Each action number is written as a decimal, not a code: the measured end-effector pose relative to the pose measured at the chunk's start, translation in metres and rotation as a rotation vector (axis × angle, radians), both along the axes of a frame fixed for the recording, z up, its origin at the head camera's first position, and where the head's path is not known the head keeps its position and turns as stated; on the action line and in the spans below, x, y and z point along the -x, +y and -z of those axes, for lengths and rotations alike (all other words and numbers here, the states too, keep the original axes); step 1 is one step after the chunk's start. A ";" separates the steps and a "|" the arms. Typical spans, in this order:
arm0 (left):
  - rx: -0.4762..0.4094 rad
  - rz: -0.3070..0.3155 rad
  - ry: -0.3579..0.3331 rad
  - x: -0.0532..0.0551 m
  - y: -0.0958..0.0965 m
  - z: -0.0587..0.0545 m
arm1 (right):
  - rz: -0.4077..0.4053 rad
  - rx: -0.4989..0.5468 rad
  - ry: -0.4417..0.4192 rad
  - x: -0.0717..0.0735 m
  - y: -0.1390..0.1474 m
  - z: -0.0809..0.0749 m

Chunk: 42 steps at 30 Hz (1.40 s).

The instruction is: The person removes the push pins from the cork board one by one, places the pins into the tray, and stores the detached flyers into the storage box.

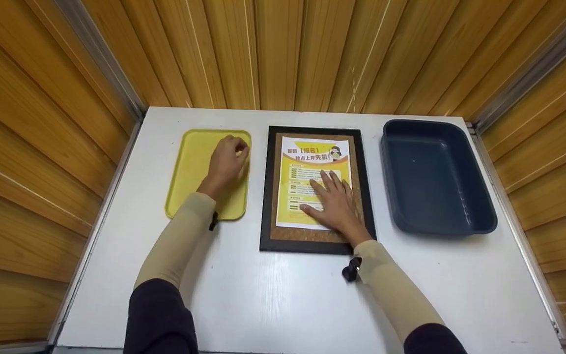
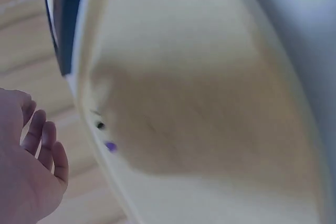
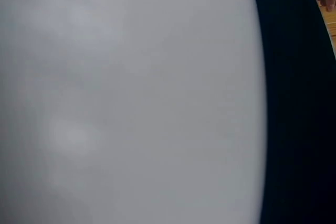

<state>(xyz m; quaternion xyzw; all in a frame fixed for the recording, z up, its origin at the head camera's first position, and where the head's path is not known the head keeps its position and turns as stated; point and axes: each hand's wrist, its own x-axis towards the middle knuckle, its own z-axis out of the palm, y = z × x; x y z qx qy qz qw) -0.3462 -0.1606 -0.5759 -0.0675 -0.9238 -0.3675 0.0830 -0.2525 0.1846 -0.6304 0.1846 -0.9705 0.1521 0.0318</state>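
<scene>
On the left of the white table, my left hand (image 1: pixel 227 160) is over the upper right part of a yellow tray (image 1: pixel 189 172), its fingers bent towards the thumb. Anything between its fingertips is hidden. The left wrist view shows a small dark piece (image 2: pixel 100 125) and a small purple piece (image 2: pixel 110 146) by the tray's edge, too blurred to name. My right hand (image 1: pixel 337 204) lies flat with spread fingers on a yellow and white printed sheet (image 1: pixel 295 172). Under that sheet is a cork board (image 1: pixel 312 236) in a black frame (image 1: pixel 266 196).
To the right stands a deep dark blue bin (image 1: pixel 433 179), with no contents seen. The white table (image 1: pixel 263 295) extends in front of the board. Wood-look panels (image 1: pixel 278 54) enclose the back and both sides.
</scene>
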 end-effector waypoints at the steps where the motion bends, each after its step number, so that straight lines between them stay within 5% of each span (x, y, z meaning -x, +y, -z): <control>1: 0.019 0.031 0.016 -0.002 0.011 -0.004 | 0.000 0.002 -0.002 0.000 0.000 0.000; 9: 0.167 0.225 0.081 -0.039 0.080 -0.013 | 0.005 0.003 -0.034 0.000 -0.001 0.001; 14: 0.330 0.319 -0.013 -0.069 0.108 -0.011 | -0.001 -0.004 -0.036 0.002 -0.003 0.001; 18: 0.406 0.322 -0.102 -0.084 0.121 -0.010 | -0.027 0.023 -0.056 0.003 -0.002 0.000; 30: 0.493 0.319 -0.212 -0.093 0.134 0.006 | -0.077 0.271 -0.187 0.011 0.014 -0.018; 38: 0.534 0.302 -0.196 -0.092 0.139 0.006 | -0.045 0.498 -0.369 0.017 0.033 -0.034; 42: 0.532 0.305 -0.199 -0.090 0.141 0.002 | -0.033 0.533 -0.389 0.019 0.040 -0.045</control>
